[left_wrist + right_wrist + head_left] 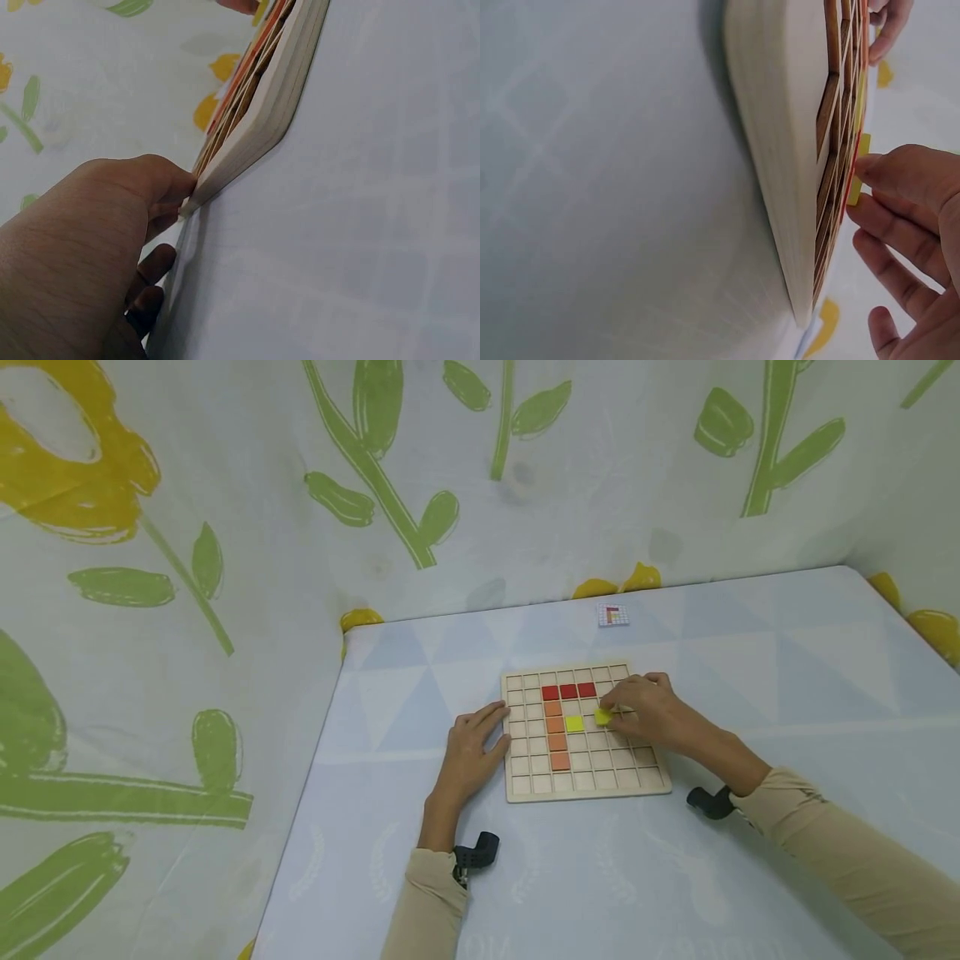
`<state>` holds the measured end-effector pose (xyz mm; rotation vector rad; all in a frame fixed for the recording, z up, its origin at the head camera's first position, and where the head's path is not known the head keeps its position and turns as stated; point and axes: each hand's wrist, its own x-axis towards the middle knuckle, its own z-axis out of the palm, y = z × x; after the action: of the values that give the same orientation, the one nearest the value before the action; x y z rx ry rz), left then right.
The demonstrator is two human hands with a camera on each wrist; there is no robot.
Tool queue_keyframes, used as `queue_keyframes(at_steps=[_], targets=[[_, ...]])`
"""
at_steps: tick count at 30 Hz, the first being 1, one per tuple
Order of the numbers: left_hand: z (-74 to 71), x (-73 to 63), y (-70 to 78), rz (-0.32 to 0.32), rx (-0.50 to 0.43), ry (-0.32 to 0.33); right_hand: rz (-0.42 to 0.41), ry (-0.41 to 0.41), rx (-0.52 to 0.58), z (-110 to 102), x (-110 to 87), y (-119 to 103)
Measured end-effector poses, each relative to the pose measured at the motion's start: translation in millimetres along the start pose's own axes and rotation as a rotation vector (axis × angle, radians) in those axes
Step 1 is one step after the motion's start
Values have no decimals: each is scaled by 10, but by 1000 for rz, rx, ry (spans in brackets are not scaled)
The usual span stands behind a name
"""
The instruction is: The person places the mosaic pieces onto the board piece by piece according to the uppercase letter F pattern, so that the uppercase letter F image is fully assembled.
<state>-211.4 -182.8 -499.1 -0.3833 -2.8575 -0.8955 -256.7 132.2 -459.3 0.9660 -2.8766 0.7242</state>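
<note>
A wooden grid board point(534, 786) lies flat on the table. Red tiles point(568, 692) form a short row near its far side, and a column of orange tiles point(556, 742) runs down from the left one. One yellow tile point(573, 723) sits in a cell right of that column. Between thumb and fingers, my right hand point(647, 710) pinches another yellow tile point(860, 169), tilted close over the board. My left hand point(469, 752) rests at the board's left edge, its fingertips and thumb touching the rim with fingers fairly straight.
A small pattern card point(613, 615) with a coloured grid lies near the table's far edge. Behind it and to the left hangs a cloth point(247, 468) printed with leaves and flowers. Dark wrist cameras point(477, 850) jut out beside both cuffs.
</note>
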Motion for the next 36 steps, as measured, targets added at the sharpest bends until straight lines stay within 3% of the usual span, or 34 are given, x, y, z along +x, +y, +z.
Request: queue_keyframes(at_steps=[6,22,30,36], targets=[[7,3,8,-9,6,-15,-43,30,-8,31,13,-27],[14,12,42,-9,10,-28,-74,20,-3,32,-25,-62],[27,20,53,-10,10,-25,-41,5,-4,45,-34,-57],[44,4,37,-17,4,-21,32,-23,-5,7,-70,-78]])
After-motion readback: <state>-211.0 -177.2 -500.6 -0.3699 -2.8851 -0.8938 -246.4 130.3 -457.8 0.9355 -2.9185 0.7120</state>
